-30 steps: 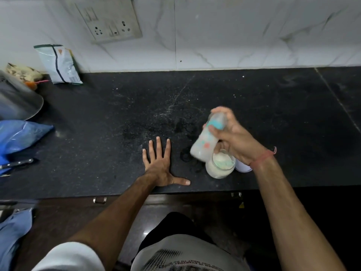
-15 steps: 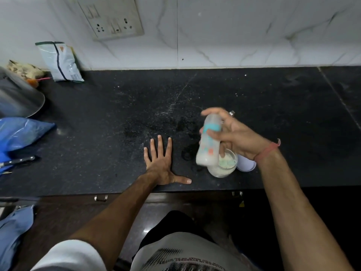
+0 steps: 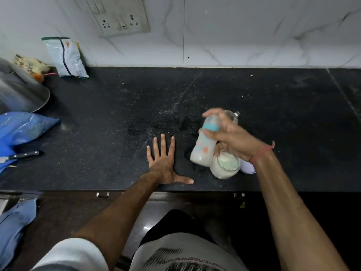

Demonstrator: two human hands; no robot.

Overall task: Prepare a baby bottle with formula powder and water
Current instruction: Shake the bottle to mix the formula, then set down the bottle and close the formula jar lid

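Left sleeve (image 3: 72, 255): short, white, ends above the elbow.
Right wrist: thin red thread band (image 3: 260, 152) with a loose knotted end.
Shirt front (image 3: 187, 255): white with a black halftone print and small lettering.
Forearms: bare.

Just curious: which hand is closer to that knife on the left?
Left. The left hand lies flat mid-counter, with bare counter between it and the knife; the right hand holds the bottle farther off.

bottle (image 3: 203, 151) above counter (image 3: 273, 122), jar (image 3: 224, 167) right.
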